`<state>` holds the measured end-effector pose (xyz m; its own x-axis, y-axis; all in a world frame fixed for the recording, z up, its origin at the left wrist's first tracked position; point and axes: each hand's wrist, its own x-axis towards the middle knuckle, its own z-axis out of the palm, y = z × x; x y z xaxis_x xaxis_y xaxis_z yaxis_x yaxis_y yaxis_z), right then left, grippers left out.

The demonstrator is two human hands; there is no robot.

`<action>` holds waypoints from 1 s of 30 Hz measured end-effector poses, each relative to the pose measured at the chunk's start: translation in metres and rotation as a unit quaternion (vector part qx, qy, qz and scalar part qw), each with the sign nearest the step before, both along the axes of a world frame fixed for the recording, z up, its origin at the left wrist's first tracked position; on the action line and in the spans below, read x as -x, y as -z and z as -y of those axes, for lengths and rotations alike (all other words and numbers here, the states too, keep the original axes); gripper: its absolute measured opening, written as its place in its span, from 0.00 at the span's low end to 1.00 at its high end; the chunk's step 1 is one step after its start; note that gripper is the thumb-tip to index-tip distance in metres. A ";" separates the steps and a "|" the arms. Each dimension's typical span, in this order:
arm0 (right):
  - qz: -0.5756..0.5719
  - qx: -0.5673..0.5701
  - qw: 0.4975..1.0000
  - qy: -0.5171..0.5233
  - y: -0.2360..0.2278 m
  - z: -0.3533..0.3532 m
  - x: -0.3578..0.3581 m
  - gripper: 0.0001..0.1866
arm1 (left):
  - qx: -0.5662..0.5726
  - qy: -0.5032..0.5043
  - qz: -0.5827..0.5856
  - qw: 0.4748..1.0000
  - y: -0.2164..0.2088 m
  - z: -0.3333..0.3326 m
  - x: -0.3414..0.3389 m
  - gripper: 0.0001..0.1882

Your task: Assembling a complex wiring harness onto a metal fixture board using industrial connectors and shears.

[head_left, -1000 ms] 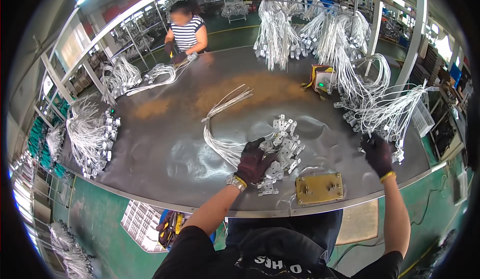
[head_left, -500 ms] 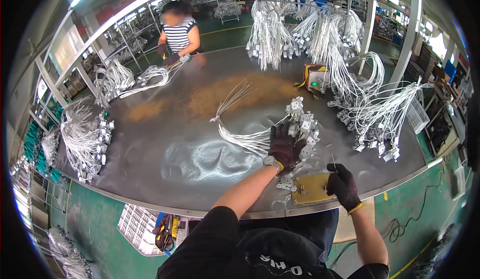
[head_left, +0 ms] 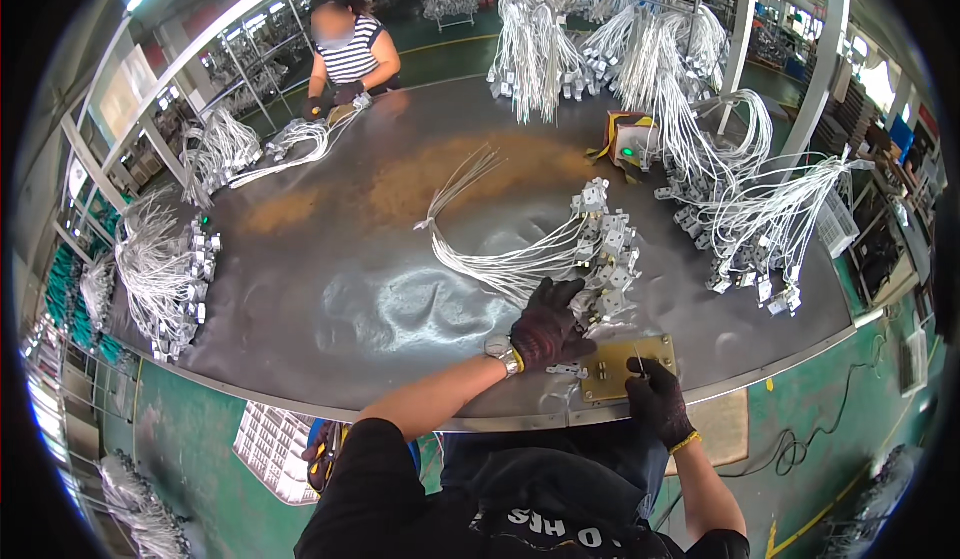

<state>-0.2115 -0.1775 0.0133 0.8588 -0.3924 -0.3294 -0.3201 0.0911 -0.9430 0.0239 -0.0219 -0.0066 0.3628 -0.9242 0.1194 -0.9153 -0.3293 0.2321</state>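
The black-gloved left hand (head_left: 548, 324) lies flat, fingers spread, on a bundle of white wires with grey plastic connectors (head_left: 560, 249) on the dark metal tabletop (head_left: 330, 279). The black-gloved right hand (head_left: 655, 399) presses curled fingers on a brass-coloured rectangular plate (head_left: 625, 367) just beside it.

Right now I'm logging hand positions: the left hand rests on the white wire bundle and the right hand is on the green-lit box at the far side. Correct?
Not quite. The head view shows the right hand on the brass plate at the table's near edge, not the box. The left hand is on the white wire bundle.
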 end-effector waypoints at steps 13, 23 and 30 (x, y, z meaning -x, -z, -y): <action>0.028 0.100 0.995 -0.004 -0.012 -0.024 -0.020 0.19 | 0.022 -0.037 0.040 0.998 0.020 0.074 -0.037 0.38; -0.049 0.028 0.998 0.030 -0.001 -0.019 0.014 0.17 | -0.074 0.106 -0.029 0.991 -0.022 -0.010 -0.005 0.48; -0.003 -0.033 0.999 0.004 0.001 -0.050 -0.006 0.21 | -0.009 0.157 0.163 0.974 0.008 -0.024 0.001 0.20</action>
